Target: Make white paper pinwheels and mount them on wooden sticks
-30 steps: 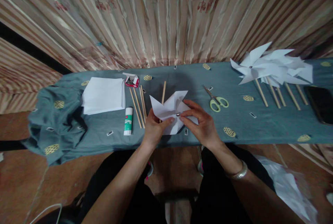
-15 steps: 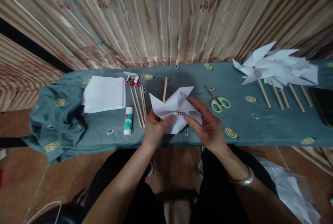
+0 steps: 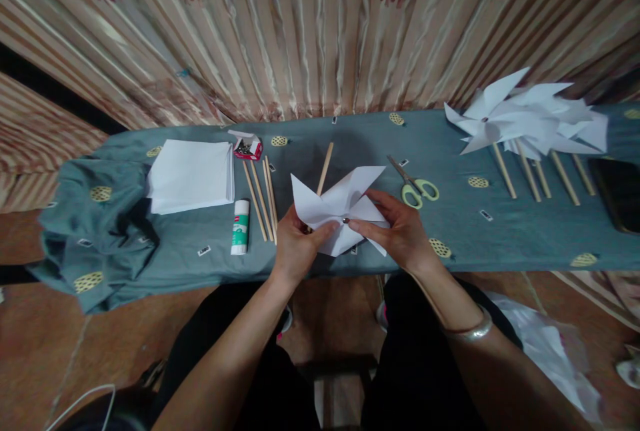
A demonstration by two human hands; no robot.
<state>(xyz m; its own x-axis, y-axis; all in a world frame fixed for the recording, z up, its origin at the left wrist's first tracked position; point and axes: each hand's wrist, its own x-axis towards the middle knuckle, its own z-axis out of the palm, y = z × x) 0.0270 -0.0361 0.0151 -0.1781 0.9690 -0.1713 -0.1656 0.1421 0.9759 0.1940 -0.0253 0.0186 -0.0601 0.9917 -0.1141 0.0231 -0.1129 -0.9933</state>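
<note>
A white paper pinwheel (image 3: pixel 334 207) is held between my two hands over the front of the cloth-covered table. My left hand (image 3: pixel 296 244) grips its left side, thumb on the paper and fingers hidden beneath. The thumb of my right hand (image 3: pixel 400 227) presses by the silver pin (image 3: pixel 345 221) at the pinwheel's centre, while its other fingers go behind the right-hand blades. A wooden stick (image 3: pixel 325 165) sticks out past the far side of the pinwheel; whether it is joined to it is hidden.
Left of my hands are a glue stick (image 3: pixel 241 227), several wooden sticks (image 3: pixel 256 197), an open box of pins (image 3: pixel 249 147) and a paper stack (image 3: pixel 190 176). Green-handled scissors (image 3: pixel 420 191) lie to the right. Beyond them are finished pinwheels (image 3: pixel 530 117) and a dark phone-like object (image 3: pixel 617 191).
My right thumb has slid inward to the pin, and the right fingers have moved in behind the paper. The pinwheel and its stick have tilted slightly. The whole view has shifted a little.
</note>
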